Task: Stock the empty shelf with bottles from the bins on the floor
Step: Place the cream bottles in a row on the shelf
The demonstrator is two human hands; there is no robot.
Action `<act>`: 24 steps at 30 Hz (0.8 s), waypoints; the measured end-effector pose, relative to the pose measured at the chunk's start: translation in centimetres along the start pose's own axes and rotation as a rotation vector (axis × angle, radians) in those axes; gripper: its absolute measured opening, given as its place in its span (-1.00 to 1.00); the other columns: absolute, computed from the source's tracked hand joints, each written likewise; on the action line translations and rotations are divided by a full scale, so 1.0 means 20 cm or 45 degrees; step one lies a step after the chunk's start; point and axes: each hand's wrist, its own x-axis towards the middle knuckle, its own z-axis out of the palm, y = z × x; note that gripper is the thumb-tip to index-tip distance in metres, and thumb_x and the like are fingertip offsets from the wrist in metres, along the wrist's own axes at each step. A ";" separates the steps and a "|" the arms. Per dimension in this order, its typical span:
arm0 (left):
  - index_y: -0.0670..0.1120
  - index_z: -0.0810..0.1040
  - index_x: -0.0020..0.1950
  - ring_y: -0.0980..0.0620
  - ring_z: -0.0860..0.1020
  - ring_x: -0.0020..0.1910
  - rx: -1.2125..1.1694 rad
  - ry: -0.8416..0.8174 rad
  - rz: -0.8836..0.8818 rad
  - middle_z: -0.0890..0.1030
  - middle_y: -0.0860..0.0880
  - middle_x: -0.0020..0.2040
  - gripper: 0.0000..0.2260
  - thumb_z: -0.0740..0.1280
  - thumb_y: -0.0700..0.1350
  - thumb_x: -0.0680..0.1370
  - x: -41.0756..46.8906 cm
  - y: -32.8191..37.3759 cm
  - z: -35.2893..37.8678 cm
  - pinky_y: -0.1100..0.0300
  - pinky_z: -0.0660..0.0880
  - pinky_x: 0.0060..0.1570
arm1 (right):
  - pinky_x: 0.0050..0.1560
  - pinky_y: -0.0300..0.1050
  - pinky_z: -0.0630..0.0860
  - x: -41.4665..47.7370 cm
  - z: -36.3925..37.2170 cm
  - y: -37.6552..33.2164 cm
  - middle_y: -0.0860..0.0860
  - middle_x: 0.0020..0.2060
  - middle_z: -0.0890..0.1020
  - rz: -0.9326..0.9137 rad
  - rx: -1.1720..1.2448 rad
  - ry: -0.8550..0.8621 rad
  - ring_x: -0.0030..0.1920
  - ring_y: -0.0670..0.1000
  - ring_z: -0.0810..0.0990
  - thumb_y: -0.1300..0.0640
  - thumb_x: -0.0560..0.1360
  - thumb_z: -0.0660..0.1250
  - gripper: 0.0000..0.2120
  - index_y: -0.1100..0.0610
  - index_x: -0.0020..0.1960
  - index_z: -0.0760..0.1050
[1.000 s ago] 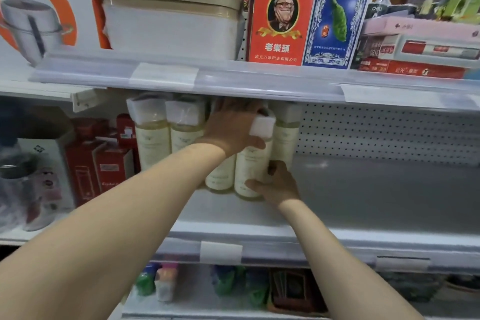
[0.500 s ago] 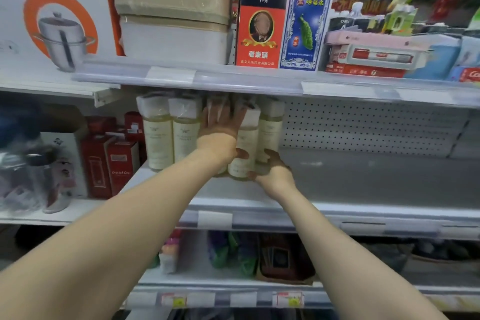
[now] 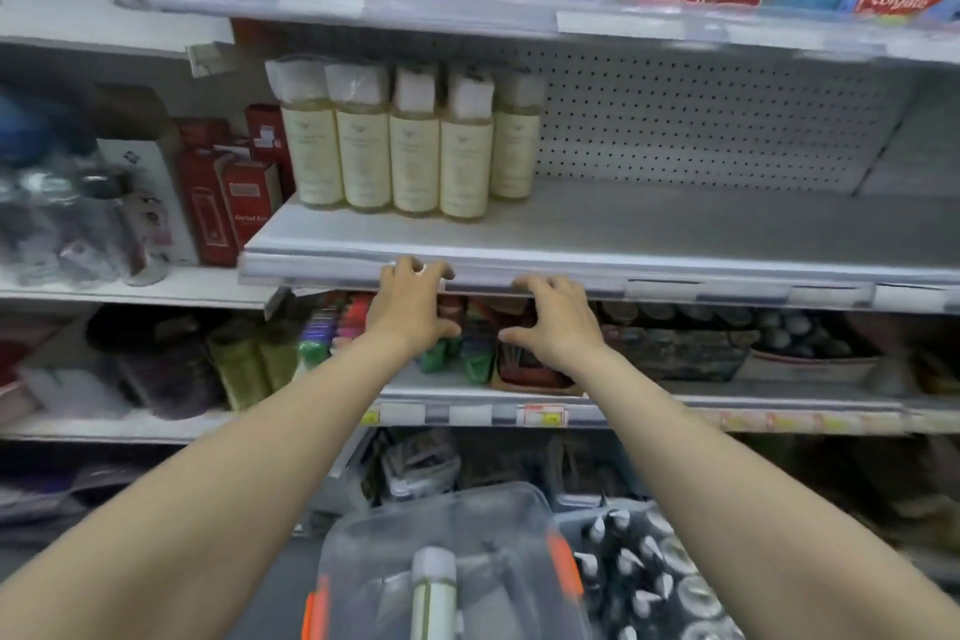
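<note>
Together upright, five pale-yellow bottles (image 3: 411,140), cream labels (image 3: 413,159), wrapped white caps (image 3: 415,87).

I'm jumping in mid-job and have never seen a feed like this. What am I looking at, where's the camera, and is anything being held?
No machine here: a person is working bare-handed. The single picture comes from a wide-angle camera worn on the person's head, looking forward and down. The left hand and right hand hover at the front edge of the shelf, fingers loosely curled, holding nothing. Five pale bottles stand in a row at the shelf's left end. On the floor below, a clear bin holds at least one more bottle, beside a grey bin whose contents are blurred.
</note>
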 end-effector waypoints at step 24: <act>-0.12 0.35 0.43 -0.20 0.35 0.37 -0.100 -0.992 -0.607 0.39 -0.20 0.39 -0.34 0.41 0.22 0.48 -0.48 -0.75 1.62 0.02 0.35 0.30 | 0.13 -0.06 0.45 -0.57 1.22 0.88 0.15 0.17 0.63 0.693 0.135 -0.687 0.19 0.17 0.57 -0.01 0.46 0.51 -0.51 0.17 0.30 0.51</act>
